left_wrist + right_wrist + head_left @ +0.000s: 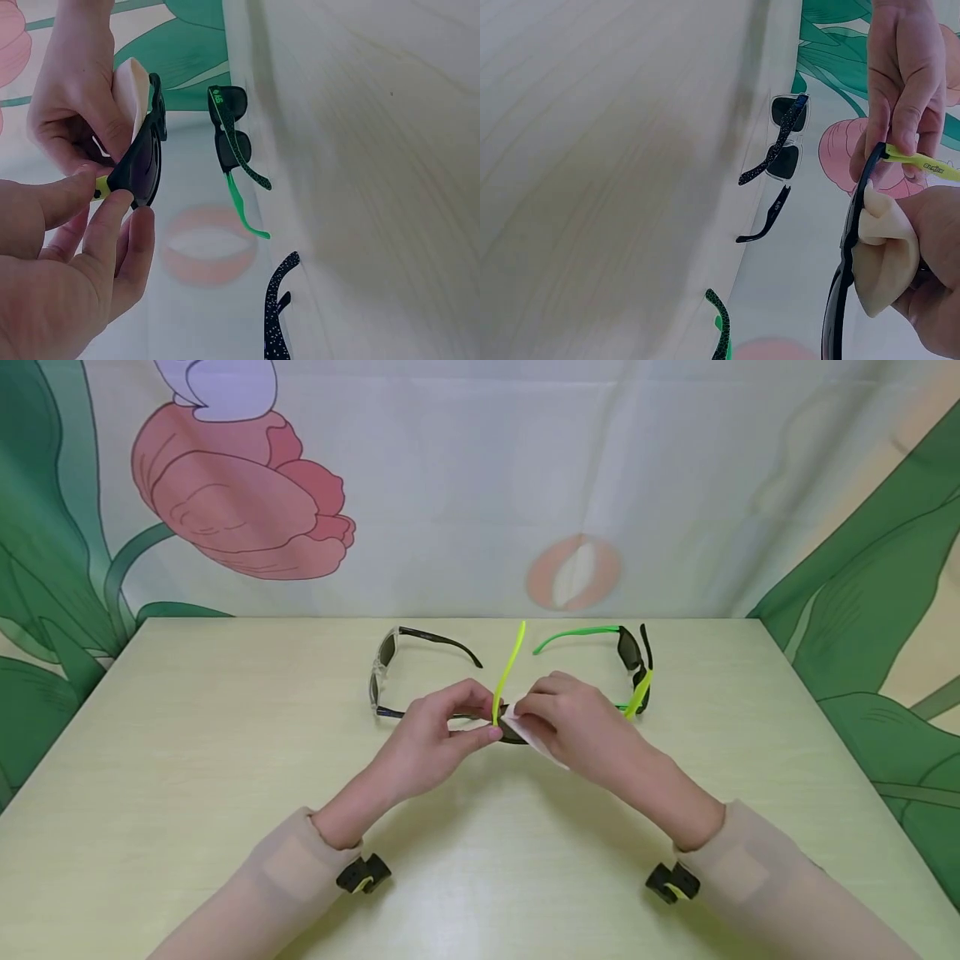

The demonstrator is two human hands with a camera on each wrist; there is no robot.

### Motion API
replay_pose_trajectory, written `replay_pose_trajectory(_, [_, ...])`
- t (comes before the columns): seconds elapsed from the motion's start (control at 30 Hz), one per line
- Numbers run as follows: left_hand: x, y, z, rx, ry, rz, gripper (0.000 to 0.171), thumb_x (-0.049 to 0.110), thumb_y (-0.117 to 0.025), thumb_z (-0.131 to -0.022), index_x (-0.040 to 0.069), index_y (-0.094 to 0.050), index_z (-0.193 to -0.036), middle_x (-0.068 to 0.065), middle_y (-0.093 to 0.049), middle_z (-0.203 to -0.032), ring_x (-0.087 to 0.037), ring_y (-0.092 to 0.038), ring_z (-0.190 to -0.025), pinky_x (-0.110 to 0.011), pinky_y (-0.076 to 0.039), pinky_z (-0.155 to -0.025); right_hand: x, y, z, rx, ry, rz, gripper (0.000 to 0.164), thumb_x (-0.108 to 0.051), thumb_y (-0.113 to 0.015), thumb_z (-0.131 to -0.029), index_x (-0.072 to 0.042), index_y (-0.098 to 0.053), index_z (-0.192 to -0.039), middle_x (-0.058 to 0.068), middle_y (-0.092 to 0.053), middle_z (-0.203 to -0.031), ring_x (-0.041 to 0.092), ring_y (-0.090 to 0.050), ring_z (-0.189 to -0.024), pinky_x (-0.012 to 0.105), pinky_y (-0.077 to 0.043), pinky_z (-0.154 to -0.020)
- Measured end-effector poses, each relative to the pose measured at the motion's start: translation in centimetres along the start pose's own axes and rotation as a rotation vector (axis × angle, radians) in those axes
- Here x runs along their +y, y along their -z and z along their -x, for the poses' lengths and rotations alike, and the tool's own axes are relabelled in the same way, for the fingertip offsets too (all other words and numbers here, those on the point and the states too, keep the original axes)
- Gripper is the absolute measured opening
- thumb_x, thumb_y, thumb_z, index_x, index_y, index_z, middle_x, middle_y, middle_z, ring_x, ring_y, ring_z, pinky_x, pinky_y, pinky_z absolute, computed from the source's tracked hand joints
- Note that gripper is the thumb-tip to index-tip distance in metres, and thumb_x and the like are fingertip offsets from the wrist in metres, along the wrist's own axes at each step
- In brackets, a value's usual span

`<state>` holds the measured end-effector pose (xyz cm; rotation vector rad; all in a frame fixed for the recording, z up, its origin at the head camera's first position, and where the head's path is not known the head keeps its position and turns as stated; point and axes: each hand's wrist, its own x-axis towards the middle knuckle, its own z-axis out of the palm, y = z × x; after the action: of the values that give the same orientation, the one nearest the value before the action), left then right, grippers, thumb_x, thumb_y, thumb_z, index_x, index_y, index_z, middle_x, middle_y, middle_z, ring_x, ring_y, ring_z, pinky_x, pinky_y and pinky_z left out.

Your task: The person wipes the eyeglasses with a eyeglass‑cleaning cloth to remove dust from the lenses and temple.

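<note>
Black-framed sunglasses [142, 169] with bright yellow temples [511, 668] are held up over the table between both hands. My left hand [431, 739] pinches them between thumb and fingers at the corner where a yellow temple meets the frame. With curled fingers, my right hand [588, 727] holds a folded pale cloth [885, 255] against the inner side of the lenses. Part of the frame is hidden behind the right hand and the cloth in the head view.
Behind the left hand, clear-framed sunglasses [386, 652] with dark speckled temples lie unfolded on the table [187, 735]. Black sunglasses [630, 650] with green on their temples lie behind the right hand. A printed curtain [450, 485] hangs along the table's far edge.
</note>
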<state>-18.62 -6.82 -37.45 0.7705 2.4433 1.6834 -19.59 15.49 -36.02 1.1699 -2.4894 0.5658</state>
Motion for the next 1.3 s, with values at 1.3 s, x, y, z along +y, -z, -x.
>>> replay_pose_trajectory(1.3, [0.0, -0.1, 0.1, -0.004, -0.004, 0.009, 0.014, 0.007, -0.076, -0.094, 0.008, -0.067, -0.105, -0.004, -0.071, -0.107, -0.018, -0.066, -0.110, -0.038, -0.058, -0.090, -0.3, 0.4, 0.0, -0.072, 0.012, 0.051, 0.006, -0.003, -0.082, -0.088, -0.006, -0.079, -0.093, 0.003, -0.070, -0.090, 0.021, -0.061, -0.087, 0.026, -0.056, -0.074])
